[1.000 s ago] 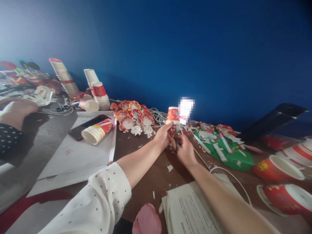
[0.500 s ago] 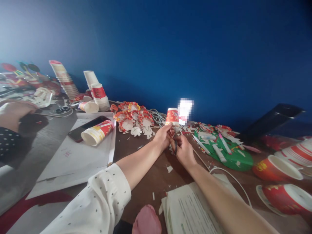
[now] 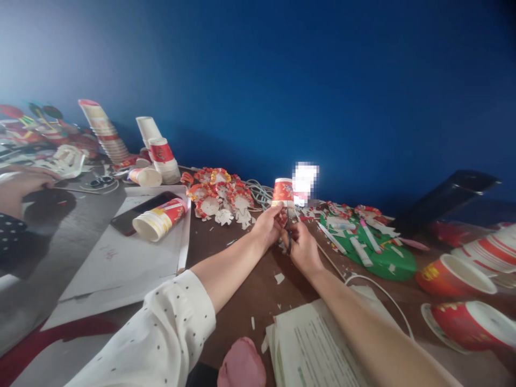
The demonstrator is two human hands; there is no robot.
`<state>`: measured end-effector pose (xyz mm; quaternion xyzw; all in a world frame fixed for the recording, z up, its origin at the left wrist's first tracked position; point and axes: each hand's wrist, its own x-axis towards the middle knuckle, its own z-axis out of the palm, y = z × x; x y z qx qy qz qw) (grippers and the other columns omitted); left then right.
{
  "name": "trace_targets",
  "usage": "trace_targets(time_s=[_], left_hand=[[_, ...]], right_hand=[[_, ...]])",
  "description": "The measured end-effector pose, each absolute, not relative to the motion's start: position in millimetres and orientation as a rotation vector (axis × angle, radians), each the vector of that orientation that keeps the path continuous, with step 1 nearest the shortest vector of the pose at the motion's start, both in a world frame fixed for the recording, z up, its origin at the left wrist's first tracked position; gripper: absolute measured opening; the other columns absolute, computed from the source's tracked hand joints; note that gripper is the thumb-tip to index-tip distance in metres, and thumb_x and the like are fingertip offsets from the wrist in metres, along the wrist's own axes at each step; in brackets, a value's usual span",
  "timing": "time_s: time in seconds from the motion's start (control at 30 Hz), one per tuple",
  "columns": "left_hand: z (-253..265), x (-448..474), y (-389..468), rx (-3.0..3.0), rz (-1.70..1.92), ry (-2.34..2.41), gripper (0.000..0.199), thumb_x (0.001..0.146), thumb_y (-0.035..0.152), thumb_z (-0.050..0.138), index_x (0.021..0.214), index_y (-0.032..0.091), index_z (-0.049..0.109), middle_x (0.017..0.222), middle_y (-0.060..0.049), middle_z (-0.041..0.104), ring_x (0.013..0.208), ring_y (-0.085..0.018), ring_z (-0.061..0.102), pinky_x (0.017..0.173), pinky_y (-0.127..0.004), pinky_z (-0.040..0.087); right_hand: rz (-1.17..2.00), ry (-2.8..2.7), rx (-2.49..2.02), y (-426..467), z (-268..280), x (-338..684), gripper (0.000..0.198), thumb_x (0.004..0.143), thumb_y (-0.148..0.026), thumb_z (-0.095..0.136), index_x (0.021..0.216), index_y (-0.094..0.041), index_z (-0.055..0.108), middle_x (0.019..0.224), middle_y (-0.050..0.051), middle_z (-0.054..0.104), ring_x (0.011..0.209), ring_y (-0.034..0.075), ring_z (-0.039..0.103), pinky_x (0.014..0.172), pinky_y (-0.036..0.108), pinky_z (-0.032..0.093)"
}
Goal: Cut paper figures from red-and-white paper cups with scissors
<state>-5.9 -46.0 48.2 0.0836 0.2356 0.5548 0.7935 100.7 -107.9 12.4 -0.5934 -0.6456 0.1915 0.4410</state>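
Note:
A red and white paper cup point(image 3: 284, 191) is held upside down by my left hand point(image 3: 269, 224), whose thumb and fingers are closed on its lower edge. My right hand point(image 3: 303, 246) is closed around the handles of dark scissors point(image 3: 289, 236). The scissor blades point up against the cup's lower edge, close to my left fingers; how deep they reach into the paper is hard to see. Both hands are close together above the brown table point(image 3: 242, 301). To the left lies a pile of cut red and white paper pieces point(image 3: 221, 196).
Nested cups point(image 3: 159, 215) and a dark phone point(image 3: 137, 212) lie on a white box lid point(image 3: 92, 269). Cup stacks point(image 3: 107, 134) stand by the blue wall. Markers point(image 3: 330, 239) lie around a green disc point(image 3: 397, 266); more cups point(image 3: 455, 277) are at right. Another person's hand point(image 3: 24, 188) rests far left.
The whole view has shifted very slightly. My hands keep the same hold on the cup and the scissors, with no clear movement between them.

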Motion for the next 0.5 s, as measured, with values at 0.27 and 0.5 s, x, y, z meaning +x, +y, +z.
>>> trace_targets(time_s=[0.27, 0.5], left_hand=[[49.6, -6.2, -46.0, 0.172, 1.19, 0.522, 0.014, 0.086, 0.01, 0.06, 0.072, 0.01, 0.058, 0.058, 0.001, 0.056, 0.046, -0.004, 0.053, 0.049, -0.011, 0.046], [50.4, -6.9, -45.8, 0.165, 1.178, 0.528, 0.015, 0.084, 0.01, 0.063, 0.07, 0.011, 0.057, 0.056, 0.001, 0.055, 0.044, -0.004, 0.052, 0.046, -0.012, 0.044]], right_hand=[[0.469, -1.597, -1.504, -108.6, 14.8, 100.0, 0.018, 0.082, -0.039, 0.06, 0.085, -0.021, 0.054, 0.074, 0.004, 0.067, 0.065, 0.02, 0.061, 0.061, 0.031, 0.046], [0.531, -1.563, -1.479, -105.1, 5.8, 101.3, 0.022, 0.082, -0.041, 0.061, 0.09, -0.021, 0.056, 0.069, 0.003, 0.065, 0.06, 0.02, 0.059, 0.054, 0.029, 0.044]])
